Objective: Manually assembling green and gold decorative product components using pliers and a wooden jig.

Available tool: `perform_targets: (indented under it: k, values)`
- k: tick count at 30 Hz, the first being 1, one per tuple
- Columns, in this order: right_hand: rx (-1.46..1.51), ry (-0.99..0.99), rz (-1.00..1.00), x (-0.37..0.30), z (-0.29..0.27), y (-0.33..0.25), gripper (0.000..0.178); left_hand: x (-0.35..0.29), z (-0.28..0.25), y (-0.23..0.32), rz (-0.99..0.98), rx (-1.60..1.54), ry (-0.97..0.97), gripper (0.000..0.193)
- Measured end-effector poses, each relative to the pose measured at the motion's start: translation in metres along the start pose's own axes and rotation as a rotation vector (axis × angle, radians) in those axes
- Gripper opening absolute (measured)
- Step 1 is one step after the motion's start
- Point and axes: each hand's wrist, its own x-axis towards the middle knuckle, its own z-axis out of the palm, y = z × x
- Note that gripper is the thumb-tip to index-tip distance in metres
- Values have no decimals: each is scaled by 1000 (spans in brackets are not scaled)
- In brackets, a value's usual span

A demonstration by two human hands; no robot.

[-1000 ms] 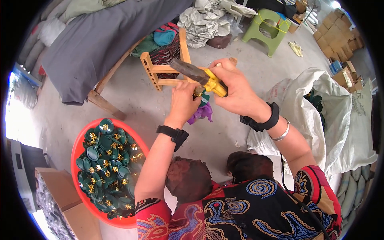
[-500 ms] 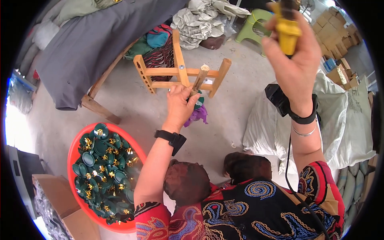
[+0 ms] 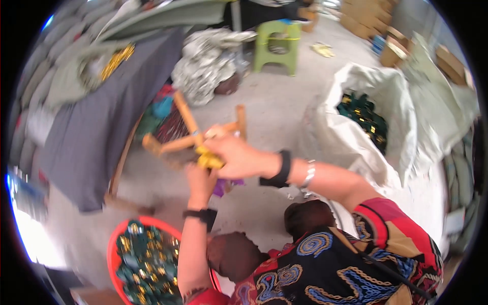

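Note:
My right hand is closed around a yellow-handled tool, low over the wooden stand. Motion blur hides the tool's working end. Just below it, my left hand is by the stand's upright, its fingers smeared and partly covered by the tool. Whether anything is in them does not show. A bit of purple cloth shows beneath the hands. At the lower left, dark green round pieces with gold trim fill a red tub.
On the right, an open white sack holds more green and gold pieces. A grey cloth-covered table is on the left. Behind the stand are crumpled white sacking and a green stool. Cartons stand at the back.
My right hand has come down from the upper right with the yellow-handled tool to beside my left hand. The view has shifted, bringing the white sack's opening into sight.

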Motion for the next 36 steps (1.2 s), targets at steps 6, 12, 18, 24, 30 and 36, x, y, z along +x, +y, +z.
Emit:
perform_targets:
  k: [6,12,18,24,30,36]
  values:
    - [34,483,321,-32,-44,-5,31,16,-78,59,-395,-286,-61,18]
    - [257,605,408,-66,-25,-2,28,123,-69,249,75,-577,-149,40]
    - [348,429,562,-93,-32,-25,33,117,-78,235,340,-327,147,51]
    - [550,402,513,-83,-28,-37,40,-93,-219,44,-383,303,289,30]
    - [640,263,550,-74,-1,-40,41,-304,-199,43,-745,399,-100,31]
    - [615,201,543,-73,10,-46,42,-343,-132,45,-653,546,-271,32]
